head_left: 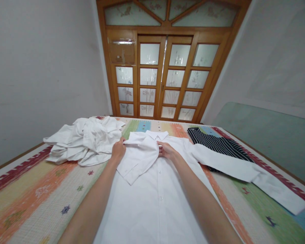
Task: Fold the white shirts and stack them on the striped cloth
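A white button-up shirt [147, 210] lies face up in front of me, its collar [157, 135] at the far end. One sleeve [138, 157] is folded inward across the chest, with its cuff hanging toward me. My left hand [119, 149] is closed on the outer edge of that folded sleeve, near the shoulder. Just below the collar, my right hand [166, 150] pinches the sleeve's inner edge beside the button placket. The other sleeve [244, 171] stretches out flat to the right, over part of a black-and-white striped garment [218, 144].
A crumpled heap of white clothes [87, 139] rests at the left. Beneath everything is a colourful striped bedspread [73, 193]. Pale walls flank both sides, a greenish panel [264, 128] leans at the right, and wooden glass-paned doors [165, 78] stand beyond the far edge.
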The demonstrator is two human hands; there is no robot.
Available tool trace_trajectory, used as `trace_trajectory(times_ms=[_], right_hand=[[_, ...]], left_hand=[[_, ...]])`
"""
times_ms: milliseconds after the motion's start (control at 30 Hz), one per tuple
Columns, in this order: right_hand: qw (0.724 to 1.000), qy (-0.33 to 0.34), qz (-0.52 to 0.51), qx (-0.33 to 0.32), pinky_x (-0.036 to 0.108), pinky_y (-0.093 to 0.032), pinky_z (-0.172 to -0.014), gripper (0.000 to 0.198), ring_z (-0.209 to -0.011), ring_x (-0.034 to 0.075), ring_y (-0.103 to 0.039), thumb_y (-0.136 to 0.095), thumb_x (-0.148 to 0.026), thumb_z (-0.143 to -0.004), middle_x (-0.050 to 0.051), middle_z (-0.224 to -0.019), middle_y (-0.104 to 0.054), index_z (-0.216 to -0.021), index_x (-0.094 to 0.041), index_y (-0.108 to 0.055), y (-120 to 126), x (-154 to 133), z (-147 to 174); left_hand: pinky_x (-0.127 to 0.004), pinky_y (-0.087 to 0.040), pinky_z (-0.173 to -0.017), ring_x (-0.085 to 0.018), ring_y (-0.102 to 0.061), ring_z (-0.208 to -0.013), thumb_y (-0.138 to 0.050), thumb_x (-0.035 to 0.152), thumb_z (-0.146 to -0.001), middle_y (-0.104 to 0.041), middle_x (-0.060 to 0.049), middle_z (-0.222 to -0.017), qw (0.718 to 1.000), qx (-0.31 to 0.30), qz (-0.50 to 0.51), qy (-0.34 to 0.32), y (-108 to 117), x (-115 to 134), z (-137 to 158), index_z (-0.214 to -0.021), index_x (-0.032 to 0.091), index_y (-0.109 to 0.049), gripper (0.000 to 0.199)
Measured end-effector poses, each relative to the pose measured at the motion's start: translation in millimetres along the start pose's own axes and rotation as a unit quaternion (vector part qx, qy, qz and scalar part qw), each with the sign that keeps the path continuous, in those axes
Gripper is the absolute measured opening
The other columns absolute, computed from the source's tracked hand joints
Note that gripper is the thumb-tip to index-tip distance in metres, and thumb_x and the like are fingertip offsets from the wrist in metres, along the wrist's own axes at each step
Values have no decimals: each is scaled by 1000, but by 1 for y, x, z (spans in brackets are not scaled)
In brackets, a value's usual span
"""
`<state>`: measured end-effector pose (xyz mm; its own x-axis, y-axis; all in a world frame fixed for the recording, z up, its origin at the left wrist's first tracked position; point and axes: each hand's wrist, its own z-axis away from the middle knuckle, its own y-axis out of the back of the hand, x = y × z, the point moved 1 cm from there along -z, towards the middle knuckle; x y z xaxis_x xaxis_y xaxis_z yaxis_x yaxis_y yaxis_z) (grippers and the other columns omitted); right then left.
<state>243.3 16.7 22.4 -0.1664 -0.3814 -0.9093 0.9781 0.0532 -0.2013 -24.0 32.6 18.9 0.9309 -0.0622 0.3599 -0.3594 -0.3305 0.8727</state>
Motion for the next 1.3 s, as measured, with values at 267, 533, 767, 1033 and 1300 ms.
trace_trajectory(times_ms=[267,533,767,1033,1300], right_hand=[[997,55,15,-43,22,-54,-63,13,-63,11,-63,-70,-9,-75,0,-74,-68,-81,-17,-62,12,-9,8],[991,94,72,69,23,-48,-52,15,-57,14,-59,-69,-17,-76,-1,-65,-63,-87,-19,-59,43,-38,-4],[968,110,226,17,18,-35,-46,31,-52,9,-49,-78,-20,-63,-5,-59,-57,-91,-17,-66,67,-45,0],[959,211,114,152,25,-45,-60,23,-64,16,-60,-65,-26,-65,-2,-65,-63,-87,-20,-61,69,-6,-16],[939,289,138,129,26,-41,-58,30,-59,16,-55,-68,-41,-60,-1,-62,-63,-81,-19,-64,76,14,-20]], left_hand=[[-31,-46,-88,-23,-61,-102,-40,-3,-74,-65,-9,-97,998,45,48,-19,-7,-7,0,-100,20,-55,38],[-30,-46,-85,-22,-59,-99,-42,-3,-72,-59,-7,-94,997,39,60,-9,-10,-7,2,-92,22,-53,34],[-34,-46,-88,-24,-58,-101,-46,1,-72,-62,-8,-94,997,53,50,-29,-8,-4,2,-89,22,-55,28],[-33,-46,-87,-25,-58,-99,-54,19,-75,-67,-7,-85,998,25,15,-59,-8,-5,3,-76,22,-65,11],[-28,-46,-75,-23,-66,-90,-42,33,-87,-74,-9,-88,998,-9,30,54,4,-2,-24,-85,19,-72,32]])
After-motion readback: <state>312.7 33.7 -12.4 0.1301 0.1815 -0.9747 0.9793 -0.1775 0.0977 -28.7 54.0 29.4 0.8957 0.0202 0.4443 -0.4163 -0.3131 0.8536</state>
